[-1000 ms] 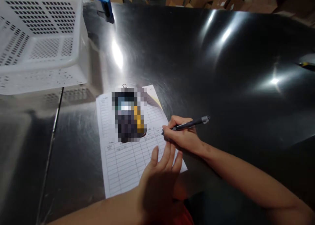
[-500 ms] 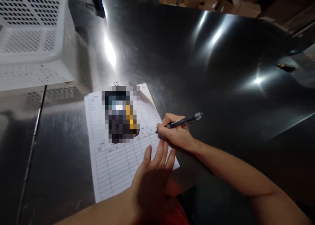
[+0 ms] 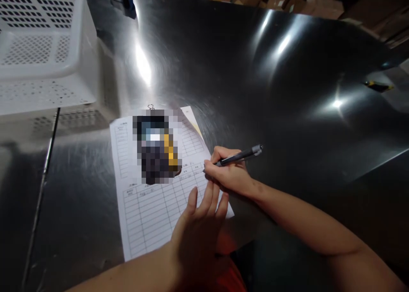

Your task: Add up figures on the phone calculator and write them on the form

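My right hand [image 3: 231, 172] is closed round a dark pen [image 3: 238, 156], its tip low over the right edge of a printed form [image 3: 147, 224]. Ruled rows and columns cover the sheet, with some handwriting in the upper rows. Flat on the form's lower right part lies my left hand [image 3: 200, 215], fingers stretched out and holding nothing. A pixelated dark object with a yellow side [image 3: 156, 151] rests on the papers, its kind hidden by the blur. Behind it a binder clip [image 3: 151, 107] shows at the top edge of the sheets.
A white perforated plastic basket [image 3: 47, 83] stands at the left on the shiny metal table [image 3: 223, 79]. Near the far edge is a blue and grey object [image 3: 124, 2]. Cardboard boxes [image 3: 287, 2] lie beyond the table. A seam [image 3: 44, 172] runs down the table's left side.
The view has shifted very slightly. My right hand with the pen and my left hand on the form stay almost where they were.
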